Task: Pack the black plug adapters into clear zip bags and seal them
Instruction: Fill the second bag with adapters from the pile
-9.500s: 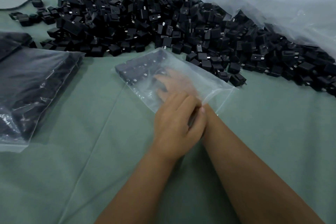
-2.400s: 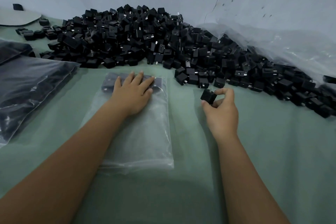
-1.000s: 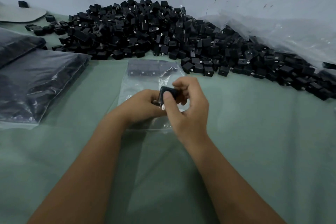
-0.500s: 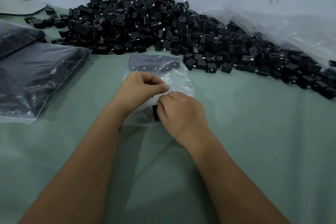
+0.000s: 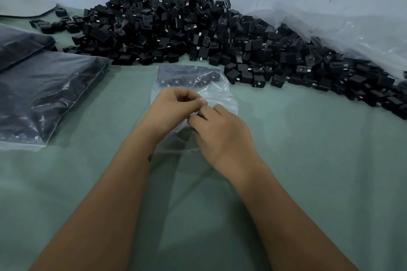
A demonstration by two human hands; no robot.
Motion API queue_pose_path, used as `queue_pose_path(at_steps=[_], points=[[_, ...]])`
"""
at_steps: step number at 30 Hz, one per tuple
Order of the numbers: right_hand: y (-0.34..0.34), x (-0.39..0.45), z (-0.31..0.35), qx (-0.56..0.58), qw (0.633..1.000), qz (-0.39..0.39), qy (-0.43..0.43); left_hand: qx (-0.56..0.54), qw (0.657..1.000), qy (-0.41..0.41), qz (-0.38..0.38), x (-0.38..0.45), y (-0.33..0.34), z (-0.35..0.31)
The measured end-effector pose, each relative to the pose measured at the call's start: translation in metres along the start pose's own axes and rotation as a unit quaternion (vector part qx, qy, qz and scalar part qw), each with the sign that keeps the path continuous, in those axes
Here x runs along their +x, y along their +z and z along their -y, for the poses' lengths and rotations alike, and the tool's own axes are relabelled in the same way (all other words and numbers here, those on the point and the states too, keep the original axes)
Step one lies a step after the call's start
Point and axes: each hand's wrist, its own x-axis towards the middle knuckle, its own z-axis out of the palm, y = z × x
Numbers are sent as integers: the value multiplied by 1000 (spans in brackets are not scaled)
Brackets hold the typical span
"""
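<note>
A clear zip bag (image 5: 217,92) lies on the green cloth in front of me, with a row of black plug adapters (image 5: 187,76) packed at its far end. My left hand (image 5: 174,108) pinches the bag's upper film near its mouth and lifts it. My right hand (image 5: 220,136) has its fingers curled and pushed into the bag's mouth; the adapter it carried is hidden under the fingers. A big heap of loose black plug adapters (image 5: 198,33) stretches along the wall behind the bag.
Filled zip bags of adapters (image 5: 44,92) lie stacked at the left. A large crumpled clear plastic sheet (image 5: 343,28) covers the heap's right end against the wall. A flat grey disc (image 5: 26,7) sits at the far left. Green cloth (image 5: 308,160) covers the table.
My right hand picked an adapter from the heap, brought it to the bag and has pushed it into the mouth out of sight. My left hand moved from pressing the bag to pinching its opening.
</note>
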Motion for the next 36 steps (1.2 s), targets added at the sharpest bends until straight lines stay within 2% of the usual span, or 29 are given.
queue_pose_path(at_steps=[4, 8, 14, 20, 23, 27, 36], points=[[-5, 1, 4, -22, 1000, 13, 13, 21, 1000, 3, -4, -1, 1, -1], [-6, 0, 7, -51, 993, 96, 32, 31, 1000, 4, -7, -1, 3, -1], [-5, 1, 7, -22, 994, 98, 39, 23, 998, 57, -2, -4, 7, -5], [-5, 0, 8, -6, 986, 142, 87, 29, 994, 108, 15, -11, 10, -15], [-1, -2, 11, 0, 978, 176, 113, 32, 993, 103, 52, -14, 13, -15], [2, -2, 13, 6, 975, 185, 125, 61, 990, 93, 92, -15, 14, -15], [1, 0, 19, -17, 974, 186, 128, 45, 992, 79, 85, -13, 9, -11]])
